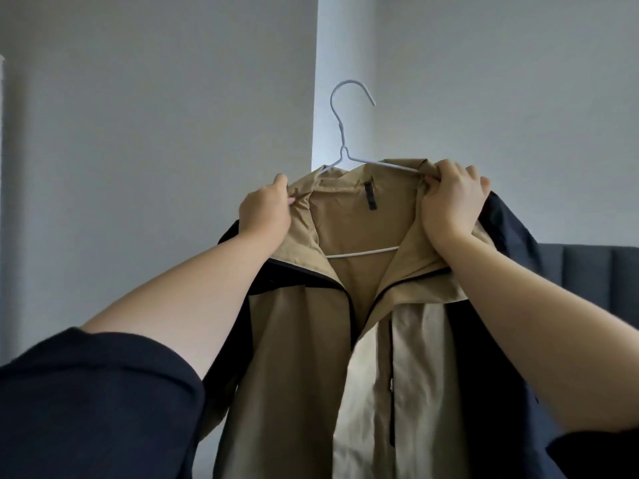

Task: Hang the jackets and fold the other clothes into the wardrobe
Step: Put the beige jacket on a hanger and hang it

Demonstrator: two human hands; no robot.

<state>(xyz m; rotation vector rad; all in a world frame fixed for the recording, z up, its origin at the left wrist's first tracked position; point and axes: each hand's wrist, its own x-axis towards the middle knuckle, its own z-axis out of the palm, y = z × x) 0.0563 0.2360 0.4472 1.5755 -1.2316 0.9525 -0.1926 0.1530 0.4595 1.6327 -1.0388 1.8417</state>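
One tan and navy zip-front jacket [387,357] is held up in the air on one thin white wire hanger [345,160], and two bare hands carry it. The left hand [264,210] pinches the jacket's collar fabric at the hanger's left shoulder, its fingers [283,188] curled on the cloth. The right hand [451,198] grips the bunched collar together with the hanger's right shoulder wire, fingers closed round both. The hanger's hook stands free above the collar, catching on nothing, and its bottom bar shows across the open neck. The jacket's front hangs partly unzipped, with one dark zip line running down the middle and a second short zip on the chest panel. Two dark navy sleeves [96,402] of the person's top cover the lower corners and hide the jacket's lower sides. Behind are pale grey walls [155,98] and, at the right, one dark grey padded headboard [594,267]. A small dark neck label [370,195] sits inside the collar; its writing cannot be read.
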